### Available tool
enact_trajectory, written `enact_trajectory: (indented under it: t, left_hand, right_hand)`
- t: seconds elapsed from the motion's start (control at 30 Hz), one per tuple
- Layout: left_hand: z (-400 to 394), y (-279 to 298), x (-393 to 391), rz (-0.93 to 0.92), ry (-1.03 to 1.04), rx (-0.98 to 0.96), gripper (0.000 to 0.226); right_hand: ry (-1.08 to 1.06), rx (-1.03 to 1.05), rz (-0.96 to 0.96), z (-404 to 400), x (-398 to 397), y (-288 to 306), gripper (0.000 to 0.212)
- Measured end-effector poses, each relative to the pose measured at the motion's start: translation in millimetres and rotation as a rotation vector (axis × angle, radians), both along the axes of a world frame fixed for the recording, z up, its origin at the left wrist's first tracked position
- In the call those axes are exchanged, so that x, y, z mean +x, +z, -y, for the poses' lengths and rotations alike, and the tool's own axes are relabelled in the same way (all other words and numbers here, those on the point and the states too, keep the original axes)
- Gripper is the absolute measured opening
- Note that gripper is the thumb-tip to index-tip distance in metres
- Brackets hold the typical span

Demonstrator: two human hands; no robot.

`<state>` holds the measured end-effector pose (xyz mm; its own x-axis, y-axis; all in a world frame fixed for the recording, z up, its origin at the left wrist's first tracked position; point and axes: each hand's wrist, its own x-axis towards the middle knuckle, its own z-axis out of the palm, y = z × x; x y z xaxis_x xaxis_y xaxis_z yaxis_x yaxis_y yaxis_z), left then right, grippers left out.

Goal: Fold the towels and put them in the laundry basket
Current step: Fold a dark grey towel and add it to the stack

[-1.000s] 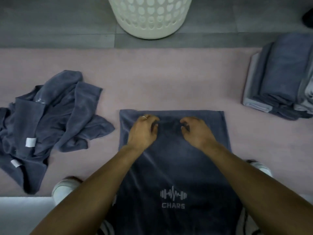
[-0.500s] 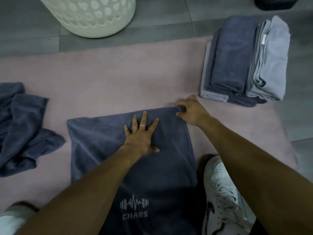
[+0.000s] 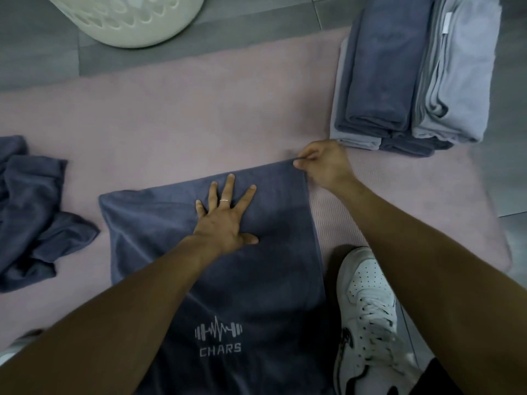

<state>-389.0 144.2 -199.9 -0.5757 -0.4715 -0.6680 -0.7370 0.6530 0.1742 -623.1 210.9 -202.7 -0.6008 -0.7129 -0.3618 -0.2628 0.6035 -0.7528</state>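
Observation:
A dark blue towel [image 3: 148, 223] with a grey "CHARS" logo lies flat on the pink mat [image 3: 171, 124] in front of me. My left hand [image 3: 225, 218] presses flat on its upper middle, fingers spread. My right hand [image 3: 322, 163] pinches the towel's far right corner. The white laundry basket [image 3: 137, 21] stands on the grey floor at the top left, only its lower part in view.
A pile of crumpled dark blue towels [image 3: 31, 212] lies on the mat at the left. A stack of folded blue and light grey towels [image 3: 413, 72] sits at the upper right. My white sneaker [image 3: 368, 309] rests beside the towel's right edge.
Both hands were together at the towel's top middle. The left hand has flattened onto the cloth. The right hand slid out to the right corner and now pinches it. The view swung right.

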Motion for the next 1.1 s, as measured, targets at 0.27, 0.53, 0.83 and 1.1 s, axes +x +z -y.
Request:
enact_trajectory:
  t: [0.27, 0.53, 0.83, 1.1]
  left_hand:
    - [-5, -2, 5, -0.11, 0.047, -0.02, 0.097]
    - [-67, 40, 68, -0.557, 0.317, -0.04, 0.032]
    - [-160, 77, 143, -0.599, 0.471, 0.167, 0.025]
    - [-220, 55, 183, -0.512, 0.359, 0.24, 0.021]
  right_hand:
    - [0.034, 0.307, -0.36, -6, 36, 8, 0.024]
    - [0.074, 0.203, -0.094, -84, 108, 57, 0.013]
    - [0.075, 0.407, -0.083, -216, 209, 80, 0.019]
    - [-0.182, 0.52, 0.04, -290, 236, 55, 0.033]
